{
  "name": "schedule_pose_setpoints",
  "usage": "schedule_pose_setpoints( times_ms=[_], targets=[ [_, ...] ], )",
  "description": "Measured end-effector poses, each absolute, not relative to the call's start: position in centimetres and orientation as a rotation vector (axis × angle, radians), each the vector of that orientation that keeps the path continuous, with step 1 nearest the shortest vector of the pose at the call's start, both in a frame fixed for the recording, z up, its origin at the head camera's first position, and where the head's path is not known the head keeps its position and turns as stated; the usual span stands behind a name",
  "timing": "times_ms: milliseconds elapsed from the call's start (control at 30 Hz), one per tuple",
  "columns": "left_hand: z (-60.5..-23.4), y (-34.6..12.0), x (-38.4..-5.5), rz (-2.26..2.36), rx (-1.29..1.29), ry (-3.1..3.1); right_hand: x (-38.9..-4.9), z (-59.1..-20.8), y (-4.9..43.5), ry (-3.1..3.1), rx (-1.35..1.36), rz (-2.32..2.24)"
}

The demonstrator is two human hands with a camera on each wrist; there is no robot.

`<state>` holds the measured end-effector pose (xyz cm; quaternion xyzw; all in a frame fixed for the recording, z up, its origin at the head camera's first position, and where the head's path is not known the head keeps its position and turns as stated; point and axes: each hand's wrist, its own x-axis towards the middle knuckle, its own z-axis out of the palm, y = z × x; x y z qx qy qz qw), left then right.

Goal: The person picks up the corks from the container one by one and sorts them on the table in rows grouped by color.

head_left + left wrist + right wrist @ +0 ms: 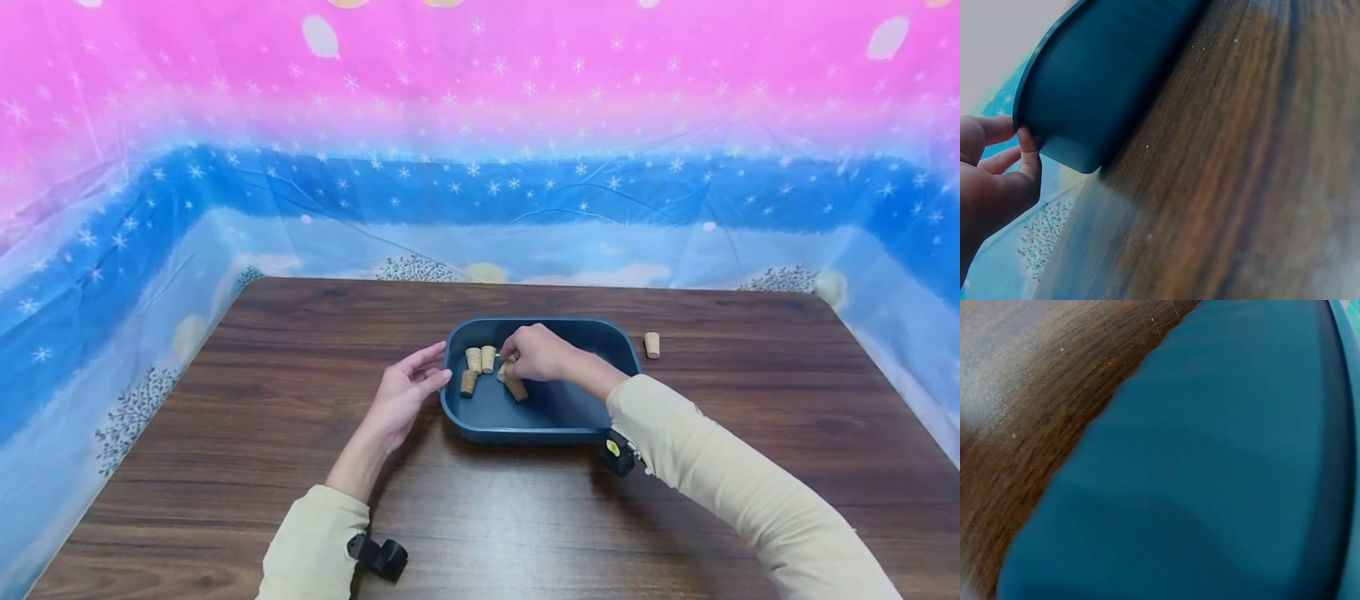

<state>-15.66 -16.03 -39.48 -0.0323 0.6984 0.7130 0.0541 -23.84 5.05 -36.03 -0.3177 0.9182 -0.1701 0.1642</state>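
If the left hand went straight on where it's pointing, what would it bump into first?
Probably the dark blue, rounded rectangular tray; the left hand looks to be right at its edge, seemingly touching it.

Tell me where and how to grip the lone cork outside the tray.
Pinch the cork at mid-length, across its left and right flanks, probably best from above. Its narrow, tapered body has both flanks free, with a gap to the tray; whether it stands or lies is hard to tell.
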Motion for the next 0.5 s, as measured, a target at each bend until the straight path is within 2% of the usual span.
schedule_pose_setpoints(
  times_ms=[267,500],
  targets=[
    [-39.41,-16.07,-15.55,2.164,-0.118,2.118,-23.84,-36.49,5.15,2.642,-1.070,-0.483],
    [-39.37,-16.02,-15.63,2.174,-0.114,2.112,-23.88,-36.82,4.99,2.699,-1.026,-0.511]
  ],
)
